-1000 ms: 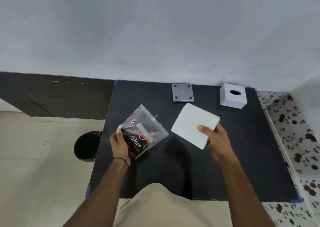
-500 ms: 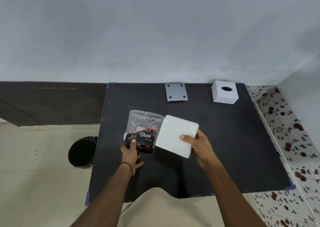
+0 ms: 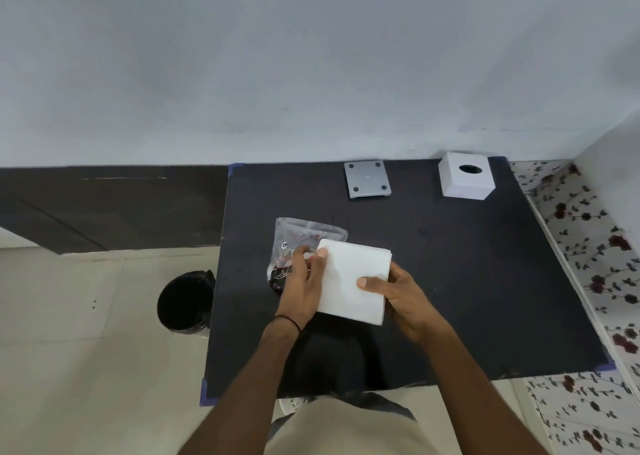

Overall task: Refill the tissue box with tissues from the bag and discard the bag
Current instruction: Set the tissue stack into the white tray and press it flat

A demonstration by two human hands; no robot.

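Observation:
A white stack of tissues is held over the middle of the black table. My right hand grips its right edge, thumb on top. My left hand holds its left edge, fingers partly over the clear plastic bag with dark print, which lies on the table just left of the stack. The white tissue box cover, with a round hole on top, stands at the far right of the table. Its grey base plate lies to the left of it.
A black bin stands on the tiled floor left of the table. A grey wall runs behind the table, and a flower-patterned surface borders the right side.
My right hand brought the tissue stack left and nearer to me. My left hand left the bag on the table and took the stack's left edge.

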